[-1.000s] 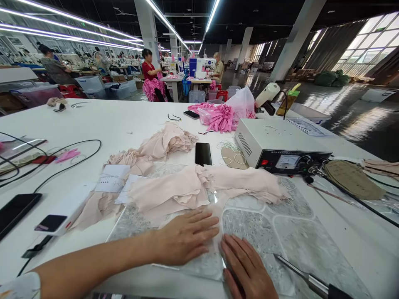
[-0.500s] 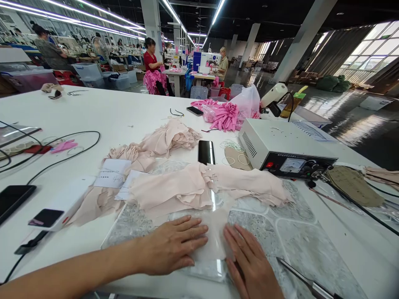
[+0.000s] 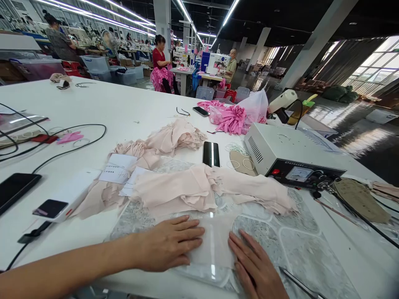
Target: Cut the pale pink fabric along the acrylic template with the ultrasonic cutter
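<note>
My left hand (image 3: pixel 171 243) lies flat with fingers stretched out on the left side of a thin, see-through pale fabric piece (image 3: pixel 215 241). On its right edge rests my right hand (image 3: pixel 257 261), palm down, fingers extended. Beneath the fabric is a glossy grey marble-patterned mat (image 3: pixel 308 249). Just beyond my hands lie two stacks of pale pink fabric pieces, a left stack (image 3: pixel 177 189) and a right stack (image 3: pixel 257 189), touching each other. A metal pen-like tool (image 3: pixel 299 282) with a pointed tip lies to the right of my right hand, partly out of frame.
A grey power box (image 3: pixel 293 153) with a dial stands at the right, its cable running right. More pink fabric (image 3: pixel 174 139) and white paper labels (image 3: pixel 118 168) lie at the left. Phones (image 3: pixel 211 153), a white device (image 3: pixel 68 195) and pink straps (image 3: pixel 232 118) are on the table. Co-workers sit farther back.
The view has shifted slightly, so the scene sits a little further right. Both hands stay flat on the fabric; the gap between them looks slightly wider.
</note>
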A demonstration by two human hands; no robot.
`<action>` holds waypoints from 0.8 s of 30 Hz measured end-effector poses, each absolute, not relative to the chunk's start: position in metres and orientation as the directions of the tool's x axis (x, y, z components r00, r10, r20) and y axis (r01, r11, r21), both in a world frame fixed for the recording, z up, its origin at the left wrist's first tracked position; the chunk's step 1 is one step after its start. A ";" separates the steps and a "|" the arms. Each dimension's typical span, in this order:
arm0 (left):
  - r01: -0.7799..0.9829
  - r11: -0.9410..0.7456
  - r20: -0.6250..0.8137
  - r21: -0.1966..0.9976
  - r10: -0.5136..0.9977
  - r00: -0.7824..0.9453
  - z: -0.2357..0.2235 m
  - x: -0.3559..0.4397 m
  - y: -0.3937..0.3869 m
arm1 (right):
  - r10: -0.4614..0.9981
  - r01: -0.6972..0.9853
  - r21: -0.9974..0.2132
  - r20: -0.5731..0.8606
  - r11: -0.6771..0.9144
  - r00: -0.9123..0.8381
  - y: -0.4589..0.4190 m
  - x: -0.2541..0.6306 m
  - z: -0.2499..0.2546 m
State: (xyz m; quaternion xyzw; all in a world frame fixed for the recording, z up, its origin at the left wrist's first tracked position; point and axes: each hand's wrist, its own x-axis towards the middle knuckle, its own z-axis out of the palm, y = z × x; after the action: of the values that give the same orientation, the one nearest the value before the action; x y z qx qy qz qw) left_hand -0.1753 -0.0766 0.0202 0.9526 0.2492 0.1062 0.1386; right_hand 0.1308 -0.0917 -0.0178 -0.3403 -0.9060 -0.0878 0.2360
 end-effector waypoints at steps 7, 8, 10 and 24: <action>0.570 -0.760 0.241 0.311 0.643 0.727 0.027 -0.198 -0.097 | 0.639 0.691 -0.143 0.545 0.709 -0.542 -0.096 0.141 -0.011; 0.585 -0.750 0.246 0.308 0.657 0.713 0.025 -0.201 -0.100 | 0.603 0.665 -0.096 0.531 0.741 -0.595 -0.097 0.141 -0.013; 0.608 -0.732 0.255 0.307 0.679 0.689 0.021 -0.206 -0.105 | 0.532 0.615 0.006 0.494 0.788 -0.687 -0.102 0.144 -0.018; 0.676 -0.677 0.341 0.291 0.734 0.588 0.012 -0.209 -0.111 | 0.551 0.639 0.008 0.497 0.770 -0.670 -0.119 0.160 -0.039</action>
State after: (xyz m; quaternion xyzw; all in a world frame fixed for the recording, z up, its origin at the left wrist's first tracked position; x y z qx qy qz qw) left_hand -0.2095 -0.1110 0.0120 0.8886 0.3965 0.2210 0.0654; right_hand 0.1598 -0.1192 -0.0385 -0.3270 -0.9093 -0.0911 0.2406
